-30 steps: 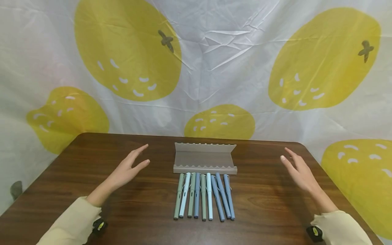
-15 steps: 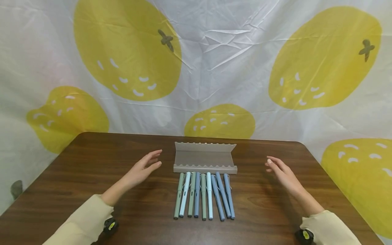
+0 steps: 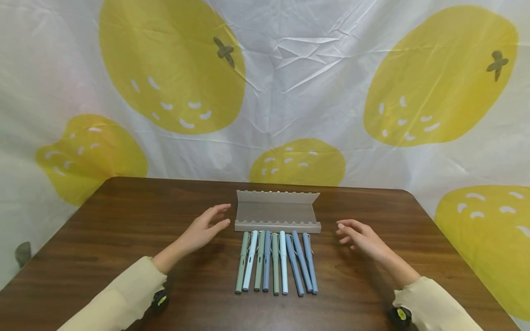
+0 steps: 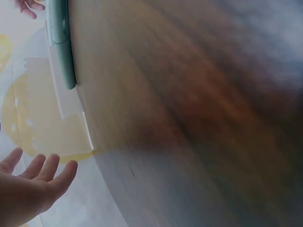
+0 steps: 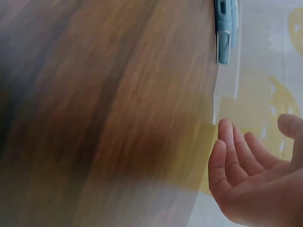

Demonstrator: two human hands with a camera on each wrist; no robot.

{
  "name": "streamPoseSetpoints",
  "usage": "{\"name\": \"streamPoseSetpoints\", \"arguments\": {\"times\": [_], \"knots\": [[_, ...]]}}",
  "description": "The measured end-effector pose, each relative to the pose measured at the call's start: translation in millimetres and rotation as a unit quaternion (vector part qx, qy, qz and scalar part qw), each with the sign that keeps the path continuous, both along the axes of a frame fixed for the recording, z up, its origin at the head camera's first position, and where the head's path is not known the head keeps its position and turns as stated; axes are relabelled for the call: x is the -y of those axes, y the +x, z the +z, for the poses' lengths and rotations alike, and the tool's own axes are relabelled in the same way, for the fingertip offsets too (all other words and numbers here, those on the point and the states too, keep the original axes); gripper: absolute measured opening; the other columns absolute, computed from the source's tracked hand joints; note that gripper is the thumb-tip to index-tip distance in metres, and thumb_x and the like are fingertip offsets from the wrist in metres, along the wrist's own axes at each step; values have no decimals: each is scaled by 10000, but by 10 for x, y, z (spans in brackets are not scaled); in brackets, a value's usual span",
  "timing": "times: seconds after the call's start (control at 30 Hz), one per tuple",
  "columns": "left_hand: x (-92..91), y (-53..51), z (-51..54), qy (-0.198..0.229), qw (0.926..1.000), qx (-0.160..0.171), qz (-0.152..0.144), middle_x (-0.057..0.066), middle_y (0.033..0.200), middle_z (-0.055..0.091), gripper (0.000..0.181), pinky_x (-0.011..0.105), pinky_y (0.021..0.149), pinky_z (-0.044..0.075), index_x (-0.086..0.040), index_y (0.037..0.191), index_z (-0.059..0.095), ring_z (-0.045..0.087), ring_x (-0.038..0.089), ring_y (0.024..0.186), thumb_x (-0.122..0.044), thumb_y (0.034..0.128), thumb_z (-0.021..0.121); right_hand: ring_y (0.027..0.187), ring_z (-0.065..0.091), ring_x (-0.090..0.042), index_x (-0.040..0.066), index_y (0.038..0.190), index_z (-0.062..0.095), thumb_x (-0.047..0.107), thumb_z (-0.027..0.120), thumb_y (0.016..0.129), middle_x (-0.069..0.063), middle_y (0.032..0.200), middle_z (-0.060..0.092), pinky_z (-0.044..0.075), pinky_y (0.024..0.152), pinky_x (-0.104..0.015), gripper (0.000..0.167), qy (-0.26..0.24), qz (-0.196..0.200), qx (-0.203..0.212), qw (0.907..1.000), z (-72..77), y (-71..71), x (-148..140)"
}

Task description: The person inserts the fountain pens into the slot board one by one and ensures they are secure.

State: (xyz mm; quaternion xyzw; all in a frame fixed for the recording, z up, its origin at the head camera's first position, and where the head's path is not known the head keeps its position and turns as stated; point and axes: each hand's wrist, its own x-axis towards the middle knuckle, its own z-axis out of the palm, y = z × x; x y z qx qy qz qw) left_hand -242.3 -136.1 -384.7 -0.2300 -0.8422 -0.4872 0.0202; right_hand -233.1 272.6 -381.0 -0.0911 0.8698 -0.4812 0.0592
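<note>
A translucent pen rack with scalloped edges stands near the back of the table. Just in front of it lies a row of several capped pens in green, pale blue and darker blue, among them a green pen, a pale blue pen and a dark blue pen. My left hand hovers left of the rack, fingers relaxed and holding nothing. On the other side, my right hand is held in the air with loosely bent fingers, also holding nothing. Neither hand touches the rack or the pens.
The dark wooden table has rounded far corners. Behind it hangs a white cloth printed with large yellow fruit. Dark wrist cameras sit at both sleeve cuffs.
Both hands have moved inward toward the rack and pens, the left hand rightward and the right hand leftward. The right fingers have bent more. Rack and pens stay where they were.
</note>
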Motion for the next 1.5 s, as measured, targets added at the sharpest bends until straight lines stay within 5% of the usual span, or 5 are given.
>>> {"name": "streamPoseSetpoints", "arguments": {"times": [0.57, 0.97, 1.23, 1.5], "knots": [[-175, -207, 125, 67, 9959, -583, 693, 162, 1216, 432, 419, 488, 874, 359, -52, 1273, 423, 393, 308, 1134, -193, 892, 527, 686, 597, -228, -61, 1113, 525, 225, 555, 873, -126, 849, 623, 462, 542, -354, 374, 100, 519, 126, 9985, -29, -70, 344], [-281, -376, 73, -214, 9920, -893, 869, 165, 1239, 423, 419, 464, 899, 335, -42, 1271, 424, 392, 307, 1132, -164, 886, 532, 513, 556, -169, 18, 976, 601, 236, 628, 819, -22, 638, 584, 436, 462, -295, 270, 992, 343, -398, 9937, -147, -71, 585], [-377, -487, 85, -97, 9902, -841, 1109, 149, 1232, 455, 375, 426, 912, 334, -40, 1251, 448, 411, 291, 1127, -168, 901, 495, 441, 517, -117, 76, 991, 608, 283, 680, 762, 41, 554, 530, 362, 379, -281, 318, 1928, 114, -676, 9788, -131, -46, 683], [-433, -552, 103, 135, 9908, -450, 1268, 148, 1248, 462, 353, 401, 913, 348, -26, 1241, 463, 429, 282, 1130, -177, 922, 455, 440, 520, -133, 71, 976, 588, 208, 647, 770, 15, 538, 517, 358, 400, -276, 254, 2041, 316, -466, 9773, -109, -52, 608]]}}
